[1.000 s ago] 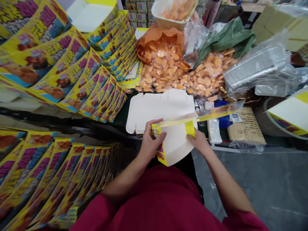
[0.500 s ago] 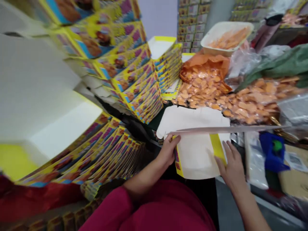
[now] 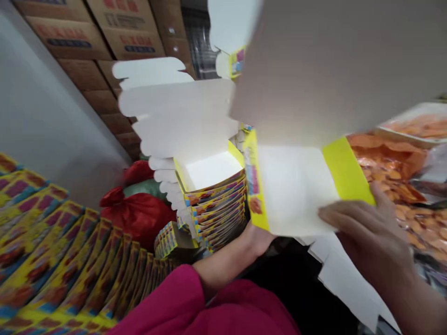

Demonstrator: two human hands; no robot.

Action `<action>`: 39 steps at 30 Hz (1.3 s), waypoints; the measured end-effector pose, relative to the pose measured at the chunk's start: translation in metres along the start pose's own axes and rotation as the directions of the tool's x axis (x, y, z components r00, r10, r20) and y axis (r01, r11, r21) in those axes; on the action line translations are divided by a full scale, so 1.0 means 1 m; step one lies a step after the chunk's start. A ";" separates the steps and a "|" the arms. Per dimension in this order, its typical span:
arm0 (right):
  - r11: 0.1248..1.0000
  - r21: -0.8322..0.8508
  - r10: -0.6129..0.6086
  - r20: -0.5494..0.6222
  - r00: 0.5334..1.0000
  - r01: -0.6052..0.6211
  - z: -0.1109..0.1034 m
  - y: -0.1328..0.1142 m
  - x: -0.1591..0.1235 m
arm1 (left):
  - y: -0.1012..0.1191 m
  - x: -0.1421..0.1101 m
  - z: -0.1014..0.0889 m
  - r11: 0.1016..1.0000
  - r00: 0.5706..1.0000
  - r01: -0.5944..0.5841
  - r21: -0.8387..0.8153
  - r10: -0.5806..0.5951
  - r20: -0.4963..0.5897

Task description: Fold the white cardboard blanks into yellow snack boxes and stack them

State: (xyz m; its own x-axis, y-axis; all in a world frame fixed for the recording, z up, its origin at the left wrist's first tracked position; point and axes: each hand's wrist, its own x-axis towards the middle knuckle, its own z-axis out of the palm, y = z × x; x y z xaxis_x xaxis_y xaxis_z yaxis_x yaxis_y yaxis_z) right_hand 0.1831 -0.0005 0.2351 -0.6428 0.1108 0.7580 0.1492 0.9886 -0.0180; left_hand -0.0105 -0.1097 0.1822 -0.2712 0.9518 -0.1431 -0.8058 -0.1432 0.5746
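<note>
A cardboard box [image 3: 296, 186] with a white inside, yellow side flaps and a printed left side is held up in front of me. Its large lid panel [image 3: 324, 70] stands raised behind it. My left hand [image 3: 260, 238] is at the lower left corner of the box, most of its fingers hidden beneath. On the other side, my right hand [image 3: 370, 228] grips the front right edge, fingers bent over the rim and into the inside. Just left of the held box is a stack of nested open boxes [image 3: 216, 204], with white lids fanned out behind.
A long row of printed boxes [image 3: 70, 260] leans at the left. Red bags [image 3: 139, 209] lie behind it, with brown cartons [image 3: 91, 70] stacked at the back. Small wrapped orange pieces [image 3: 422, 228] spread at the right beside an orange bag [image 3: 387, 153]. White card sheets [image 3: 349, 284] lie below.
My view has swung left. The box has risen nearer, its lid panel now upright, and it is beside the nested stack. My right hand's fingers now reach over its front edge.
</note>
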 end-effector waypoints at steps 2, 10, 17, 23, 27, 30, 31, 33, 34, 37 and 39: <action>0.992 0.012 -0.128 -0.010 0.992 0.128 0.014 -0.004 0.053 | -0.002 -0.012 -0.010 1.000 0.998 -0.024 0.008 0.024 -0.057; 0.929 -0.042 -0.364 0.070 0.929 0.367 0.088 -0.052 0.185 | 0.005 -0.037 -0.039 0.996 0.992 -0.047 0.076 0.056 -0.115; 0.929 0.099 -0.370 0.183 0.911 0.357 0.131 -0.043 0.190 | 0.014 -0.037 -0.055 0.997 0.985 -0.069 0.042 0.075 -0.158; 0.937 0.208 -0.341 0.378 0.861 0.280 0.167 -0.049 0.184 | 0.007 -0.030 -0.065 0.998 0.983 -0.040 0.057 0.050 -0.177; 0.942 0.248 -0.290 0.260 0.921 0.226 0.150 -0.055 0.182 | -0.002 -0.017 -0.079 0.997 0.983 -0.002 0.071 0.015 -0.184; 0.959 0.242 -0.181 0.117 0.976 0.149 0.119 -0.043 0.156 | -0.009 -0.003 -0.092 0.996 0.982 0.027 0.087 -0.010 -0.190; 0.970 0.227 -0.112 0.101 0.989 0.086 0.111 -0.034 0.137 | -0.012 0.002 -0.096 0.995 0.981 0.036 0.096 -0.017 -0.195; 0.982 0.166 0.063 0.142 0.988 -0.086 0.104 -0.011 0.081 | -0.017 0.012 -0.103 0.991 0.977 0.055 0.118 -0.029 -0.211; 0.977 0.118 0.153 0.201 0.967 -0.179 0.105 0.001 0.046 | -0.019 0.017 -0.104 0.989 0.975 0.061 0.131 -0.031 -0.220; 0.892 -0.161 0.449 0.418 0.790 -0.422 0.122 0.030 -0.074 | -0.023 0.029 -0.101 0.983 0.967 0.054 0.173 -0.008 -0.255; 0.805 -0.320 0.592 0.492 0.638 -0.499 0.138 0.040 -0.141 | -0.026 0.034 -0.092 0.979 0.960 0.062 0.194 -0.006 -0.279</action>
State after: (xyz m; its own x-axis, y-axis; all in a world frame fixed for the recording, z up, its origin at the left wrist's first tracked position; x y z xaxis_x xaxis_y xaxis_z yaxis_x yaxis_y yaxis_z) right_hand 0.1763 0.0374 0.0371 -0.6922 0.7055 0.1522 0.6813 0.7083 -0.1847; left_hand -0.0474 -0.0988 0.0885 -0.4026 0.8392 -0.3655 -0.7039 -0.0285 0.7097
